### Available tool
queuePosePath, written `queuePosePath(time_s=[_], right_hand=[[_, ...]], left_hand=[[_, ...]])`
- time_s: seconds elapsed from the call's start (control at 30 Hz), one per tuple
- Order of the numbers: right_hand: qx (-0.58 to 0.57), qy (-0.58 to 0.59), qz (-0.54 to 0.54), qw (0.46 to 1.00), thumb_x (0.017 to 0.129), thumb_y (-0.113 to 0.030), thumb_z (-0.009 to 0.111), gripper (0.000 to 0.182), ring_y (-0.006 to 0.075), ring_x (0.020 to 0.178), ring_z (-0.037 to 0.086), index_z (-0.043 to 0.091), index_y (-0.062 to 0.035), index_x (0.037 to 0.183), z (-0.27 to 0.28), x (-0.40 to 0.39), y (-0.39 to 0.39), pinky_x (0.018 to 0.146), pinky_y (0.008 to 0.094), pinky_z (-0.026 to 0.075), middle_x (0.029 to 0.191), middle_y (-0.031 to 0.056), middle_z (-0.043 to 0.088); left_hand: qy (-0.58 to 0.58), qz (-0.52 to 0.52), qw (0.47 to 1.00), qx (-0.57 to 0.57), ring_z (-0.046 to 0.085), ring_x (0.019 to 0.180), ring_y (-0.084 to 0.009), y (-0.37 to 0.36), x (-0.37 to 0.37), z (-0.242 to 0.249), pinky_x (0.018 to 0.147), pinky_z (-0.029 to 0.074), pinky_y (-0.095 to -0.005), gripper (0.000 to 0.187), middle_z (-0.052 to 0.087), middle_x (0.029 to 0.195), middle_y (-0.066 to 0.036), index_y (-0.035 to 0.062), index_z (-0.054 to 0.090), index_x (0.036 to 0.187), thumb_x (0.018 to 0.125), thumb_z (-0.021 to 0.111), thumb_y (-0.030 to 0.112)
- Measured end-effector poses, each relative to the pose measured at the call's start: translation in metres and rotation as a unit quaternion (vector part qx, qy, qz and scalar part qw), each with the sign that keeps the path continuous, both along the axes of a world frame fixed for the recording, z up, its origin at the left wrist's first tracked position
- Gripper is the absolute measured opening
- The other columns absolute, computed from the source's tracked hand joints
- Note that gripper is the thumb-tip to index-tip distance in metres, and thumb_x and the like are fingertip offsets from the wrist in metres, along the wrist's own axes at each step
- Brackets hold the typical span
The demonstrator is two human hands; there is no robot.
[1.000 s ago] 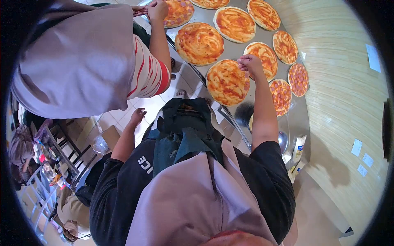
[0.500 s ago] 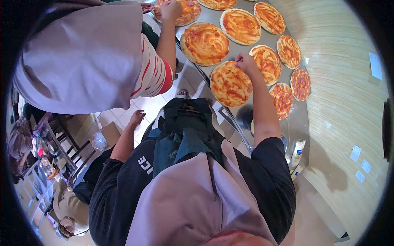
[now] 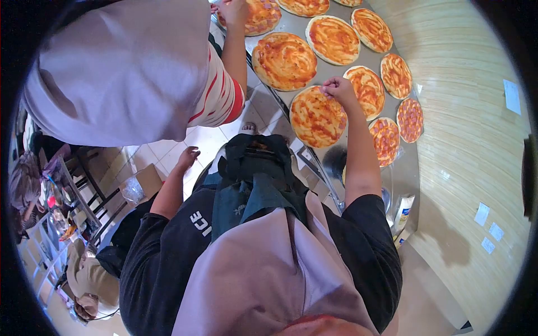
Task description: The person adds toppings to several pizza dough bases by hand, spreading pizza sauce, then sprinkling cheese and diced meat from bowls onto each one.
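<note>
Over the upper edge of the nearest sauced pizza base (image 3: 318, 120) is my right hand (image 3: 339, 91), its fingers pinched together; whatever they hold is too small to make out. My left hand (image 3: 189, 157) hangs low over the floor, away from the table, fingers loosely curled and apart, holding nothing. Round sauced bases, such as a large one (image 3: 284, 60) and one further back (image 3: 333, 40), lie on the metal table (image 3: 330, 70). Two smaller pizzas (image 3: 411, 120) (image 3: 385, 141) to the right carry pinkish pieces.
A co-worker (image 3: 123, 67) stands at the left, hands over a pizza (image 3: 259, 15) with pinkish pieces. The wall (image 3: 465, 112) bounds the table on the right. Packages (image 3: 402, 211) stand near my right elbow. A cardboard box (image 3: 147, 182) is on the floor, with another person (image 3: 92, 274) at lower left.
The view has shifted slightly. My right hand stays over the nearest base with its fingers pinched. The co-worker's body has moved a little to the right.
</note>
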State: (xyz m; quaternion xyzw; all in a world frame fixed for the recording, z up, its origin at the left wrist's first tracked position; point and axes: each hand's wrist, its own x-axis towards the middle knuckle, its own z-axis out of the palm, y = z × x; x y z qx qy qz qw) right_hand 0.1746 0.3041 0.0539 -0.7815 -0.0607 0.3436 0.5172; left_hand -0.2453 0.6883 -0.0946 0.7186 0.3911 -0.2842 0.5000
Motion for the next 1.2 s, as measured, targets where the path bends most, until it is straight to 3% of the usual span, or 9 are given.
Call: queuePosePath(time_s=[0.13,0.23,0.3,0.37,0.47,0.53,0.63,0.93,1.2], right_hand=[[-0.027,-0.074,0.088,0.993,0.068,-0.001,0.061,0.009,0.0137,0.063,0.059,0.057,0.0033,0.075,-0.011,0.001,0.016,0.057,0.025,0.046,0.069,0.0084,0.06],[-0.097,-0.147,0.188,0.966,0.067,-0.001,0.059,0.009,0.0144,0.065,0.059,0.058,0.0025,0.075,-0.015,0.003,0.027,0.06,0.0259,0.047,0.069,0.0087,0.059],[-0.115,-0.175,0.202,0.957,0.068,-0.001,0.057,0.009,0.0147,0.066,0.059,0.058,0.0022,0.077,-0.024,0.006,0.03,0.061,0.0267,0.047,0.071,0.0093,0.059],[-0.132,-0.204,0.217,0.945,0.069,0.0,0.055,0.01,0.015,0.067,0.059,0.059,0.0019,0.078,-0.035,0.009,0.027,0.063,0.0276,0.047,0.073,0.0099,0.06],[-0.017,-0.133,0.111,0.985,0.073,0.001,0.051,0.015,0.0173,0.071,0.061,0.057,0.0049,0.086,-0.033,0.012,0.019,0.063,0.0272,0.049,0.079,0.0124,0.06],[0.09,0.08,0.002,0.993,0.076,0.001,0.05,0.02,0.0193,0.076,0.061,0.053,0.0082,0.094,-0.005,0.002,0.013,0.063,0.0254,0.05,0.085,0.0149,0.06],[0.092,0.104,-0.032,0.99,0.077,0.0,0.05,0.025,0.0211,0.079,0.061,0.048,0.0105,0.1,0.024,-0.016,0.014,0.063,0.0236,0.051,0.09,0.0166,0.06],[0.062,0.056,-0.051,0.995,0.078,-0.002,0.053,0.01,0.0079,0.065,0.056,0.059,0.0023,0.084,0.027,-0.04,0.014,0.058,0.0197,0.048,0.084,0.0073,0.063],[-0.053,-0.026,-0.026,0.998,0.072,-0.003,0.057,0.01,0.0112,0.064,0.058,0.059,0.0023,0.081,-0.001,-0.041,0.039,0.055,0.0227,0.048,0.074,0.0074,0.061]], left_hand=[[-0.032,0.041,0.998,-0.023,0.054,0.069,-0.0164,0.003,-0.007,-0.014,0.06,0.043,-0.029,0.04,0.059,0.086,-0.013,0.001,0.049,0.11,0.077,0.059,0.023],[-0.009,0.028,1.0,-0.008,0.054,0.069,-0.0165,0.004,-0.008,-0.006,0.058,0.042,-0.0288,0.041,0.059,0.086,-0.013,0.001,0.049,0.11,0.078,0.059,0.023],[-0.001,0.031,1.0,-0.001,0.055,0.071,-0.0154,0.004,-0.009,-0.007,0.049,0.04,-0.0261,0.037,0.059,0.089,-0.01,0.0031,0.05,0.109,0.078,0.058,0.022],[-0.01,0.039,0.999,-0.008,0.055,0.069,-0.0155,0.005,-0.012,-0.004,0.051,0.041,-0.0264,0.039,0.059,0.087,-0.011,0.002,0.049,0.11,0.078,0.058,0.022],[-0.012,0.058,0.998,-0.021,0.054,0.068,-0.0155,0.003,-0.017,-0.004,0.053,0.041,-0.0265,0.041,0.059,0.085,-0.012,0.0009,0.049,0.11,0.077,0.059,0.023],[-0.008,0.067,0.997,-0.025,0.054,0.067,-0.0153,0.004,-0.022,-0.009,0.052,0.041,-0.0263,0.04,0.059,0.085,-0.012,0.001,0.049,0.11,0.077,0.059,0.023],[0.016,0.05,0.998,-0.018,0.055,0.067,-0.0161,0.002,-0.03,-0.025,0.055,0.043,-0.0272,0.041,0.059,0.086,-0.013,0.0013,0.05,0.11,0.077,0.059,0.023],[-0.004,0.056,0.998,-0.02,0.055,0.069,-0.0184,-0.002,-0.017,-0.032,0.062,0.044,-0.0301,0.042,0.06,0.091,-0.015,0.0008,0.05,0.11,0.076,0.059,0.024],[-0.038,0.05,0.998,-0.02,0.055,0.07,-0.0189,-0.003,-0.013,-0.025,0.064,0.044,-0.03,0.042,0.059,0.091,-0.016,0.0,0.049,0.111,0.077,0.058,0.024]])
